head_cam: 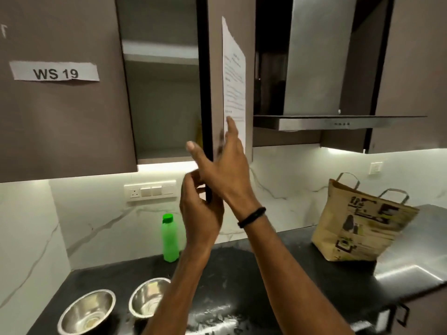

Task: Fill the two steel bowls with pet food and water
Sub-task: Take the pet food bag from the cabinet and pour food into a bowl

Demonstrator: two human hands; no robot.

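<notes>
Well below both grips, the nearer steel bowl (87, 310) and farther steel bowl (147, 298) are sitting on the surface (242, 262), likely light, rigid and slick; the rims look best for holding. The left grip (200, 211) is curling round the cabinet door (214, 68) edge; the right grip (225, 168) is lying flat-fingered against it.

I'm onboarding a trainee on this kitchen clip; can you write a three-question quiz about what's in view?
1. True or false: the green bottle lies on its side on the counter.
2. Which hand wears the black wristband? A. left hand B. right hand
3. Fill in: the paper label on the shut cupboard door reads ___.
Key: 1 false, it stands upright; 2 B; 3 WS 19.
</notes>
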